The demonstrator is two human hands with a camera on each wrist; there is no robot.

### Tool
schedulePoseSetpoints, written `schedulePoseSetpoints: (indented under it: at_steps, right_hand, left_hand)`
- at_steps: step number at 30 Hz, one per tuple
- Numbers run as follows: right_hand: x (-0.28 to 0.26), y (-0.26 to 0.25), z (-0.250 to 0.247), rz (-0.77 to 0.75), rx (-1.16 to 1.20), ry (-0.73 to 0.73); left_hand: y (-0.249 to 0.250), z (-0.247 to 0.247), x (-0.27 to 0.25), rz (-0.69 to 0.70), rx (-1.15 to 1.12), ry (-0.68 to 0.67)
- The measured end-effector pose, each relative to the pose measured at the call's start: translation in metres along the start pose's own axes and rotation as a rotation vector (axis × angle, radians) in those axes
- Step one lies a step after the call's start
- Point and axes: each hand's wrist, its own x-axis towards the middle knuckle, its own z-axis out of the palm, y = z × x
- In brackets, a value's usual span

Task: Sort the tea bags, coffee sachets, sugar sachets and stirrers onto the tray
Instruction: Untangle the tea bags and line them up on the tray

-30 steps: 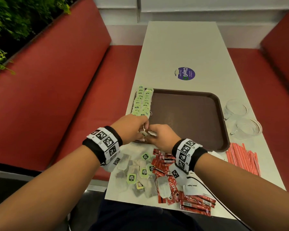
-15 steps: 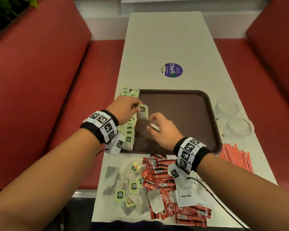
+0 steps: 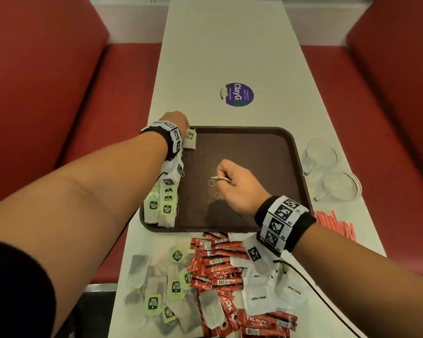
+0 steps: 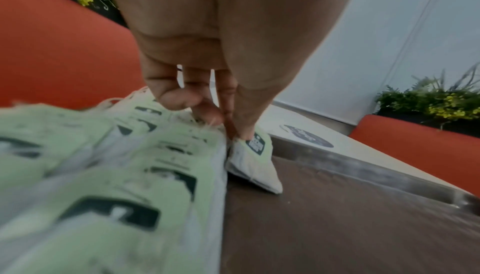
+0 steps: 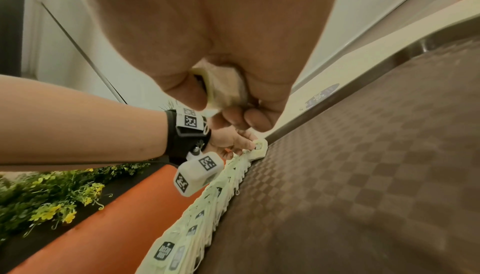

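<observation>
Your left hand reaches to the far left corner of the brown tray, where its thumb and fingertips pinch the top of one tea bag. That bag stands tilted, its lower edge on the tray floor, just beside the far end of the row of tea bags that runs along the tray's left edge. The row overlaps like shingles, green tags facing up.

Your right hand hovers over the middle of the tray with its fingers curled around a second tea bag, folded into the fist; a loop of its string hangs out by the thumb.

On the white table near you lies the unsorted pile: loose tea bags on the left, red coffee sachets in the middle, white sugar sachets to the right. The red stirrers lie beside the tray's near right corner, off the tray. Two clear glass cups stand to the right of the tray, and a round purple sticker sits on the table beyond it.
</observation>
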Motion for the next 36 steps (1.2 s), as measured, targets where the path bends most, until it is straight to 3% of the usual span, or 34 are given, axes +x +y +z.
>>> schedulePoseSetpoints:
  at_steps: [6, 12, 23, 26, 29, 32, 36]
  right_hand:
    - [-0.001, 0.008, -0.002, 0.018, 0.035, 0.010]
    - [0.002, 0.010, 0.001, 0.033, 0.060, 0.003]
    - [0.000, 0.013, 0.001, 0.047, 0.092, -0.008]
    - [0.003, 0.018, 0.004, 0.063, 0.141, -0.007]
    - [0.008, 0.021, 0.006, 0.060, 0.126, -0.037]
    - [0.012, 0.022, 0.005, 0.012, 0.002, 0.018]
    - [0.019, 0.024, 0.003, -0.029, -0.001, 0.137]
  left_hand:
    - [0.000, 0.004, 0.012, -0.032, 0.044, 0.036]
    - [0.005, 0.008, 0.012, 0.014, 0.173, -0.165]
    - [0.004, 0.002, 0.002, 0.052, 0.189, -0.068]
    - [0.011, -0.011, -0.011, 0.136, 0.120, 0.011]
    - [0.025, -0.030, -0.038, 0.333, -0.028, 0.051]
    - [0.037, -0.046, -0.073, 0.465, -0.092, -0.050]
    - [0.033, -0.053, -0.105, 0.520, -0.126, -0.213]
